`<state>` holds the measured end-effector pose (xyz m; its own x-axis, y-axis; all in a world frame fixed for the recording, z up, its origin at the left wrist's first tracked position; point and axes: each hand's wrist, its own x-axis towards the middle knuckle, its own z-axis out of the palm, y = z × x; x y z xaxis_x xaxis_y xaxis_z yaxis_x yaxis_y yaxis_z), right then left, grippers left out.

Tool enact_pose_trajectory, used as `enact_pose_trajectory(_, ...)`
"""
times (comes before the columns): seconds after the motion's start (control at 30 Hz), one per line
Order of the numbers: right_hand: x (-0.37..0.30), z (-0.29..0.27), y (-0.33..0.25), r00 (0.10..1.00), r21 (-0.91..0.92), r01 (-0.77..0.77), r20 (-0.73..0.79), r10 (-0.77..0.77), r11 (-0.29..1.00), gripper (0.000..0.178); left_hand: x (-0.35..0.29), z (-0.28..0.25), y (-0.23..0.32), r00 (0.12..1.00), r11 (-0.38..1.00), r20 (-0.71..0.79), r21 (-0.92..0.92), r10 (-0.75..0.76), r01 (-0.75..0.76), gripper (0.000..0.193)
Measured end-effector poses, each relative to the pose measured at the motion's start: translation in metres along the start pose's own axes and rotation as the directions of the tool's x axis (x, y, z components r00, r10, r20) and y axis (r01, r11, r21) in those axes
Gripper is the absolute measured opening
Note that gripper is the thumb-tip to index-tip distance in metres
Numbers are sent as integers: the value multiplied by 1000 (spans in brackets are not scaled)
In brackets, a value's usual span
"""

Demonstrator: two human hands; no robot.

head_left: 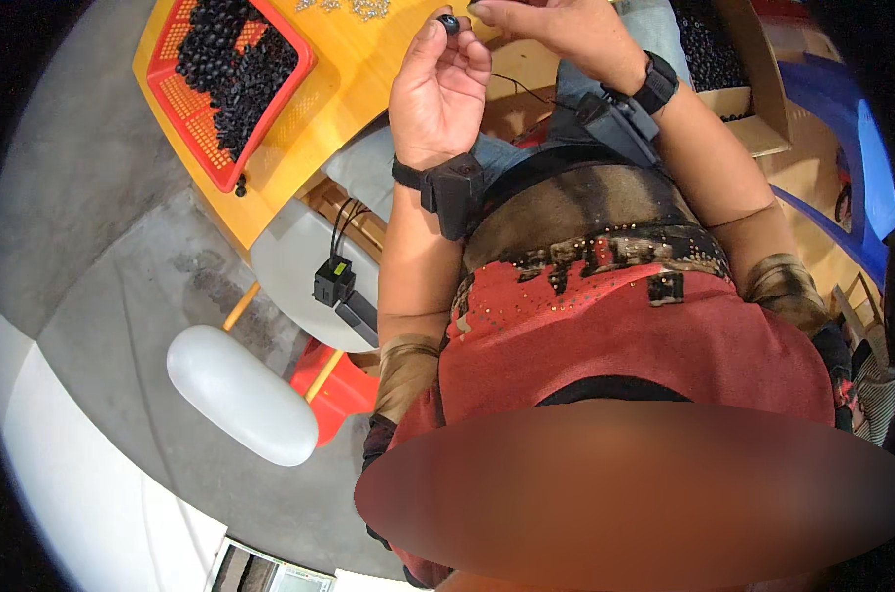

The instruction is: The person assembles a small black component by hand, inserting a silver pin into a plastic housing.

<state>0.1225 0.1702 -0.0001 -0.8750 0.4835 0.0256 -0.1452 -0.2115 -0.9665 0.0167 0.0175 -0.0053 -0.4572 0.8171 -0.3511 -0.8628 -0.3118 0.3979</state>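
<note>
Above my lap, at the table's edge, my left hand [440, 104] pinches a small round black part [449, 23] between thumb and fingertips, palm turned up. Just to its right, my right hand [566, 32] has its thumb and forefinger brought together close to that part. Whatever the right fingers hold is too small and too near the upper edge to make out. To the left on the wooden table [344, 89] stands a red plastic basket [303, 84] with heaps of round and smaller black parts [215, 44]. Small silvery metal pieces [370, 8] lie at the table's far side.
A cardboard box [763, 133] with many small black parts stands at my right, beside a blue plastic object [866, 187]. At my left is a chair with a white backrest [242, 395]; a black device [335, 281] with cables rests on its seat. Black modules are strapped to both wrists.
</note>
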Motion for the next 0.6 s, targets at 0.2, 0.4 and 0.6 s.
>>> enact_pose_trajectory(0.2,1,-7,-4,983,297,-179,20,182,938,16,12,-23,10,999,994,13,-97,-51,52,18)
enact_pose_trajectory(0.4,2,-12,5,981,211,-195,35,191,958,25,10,-17,10,998,996,51,-79,-33,37,18)
enact_pose_trajectory(0.6,4,-7,7,990,137,-62,137,43,989,26,18,-19,1,921,994,383,-105,67,-29,16)
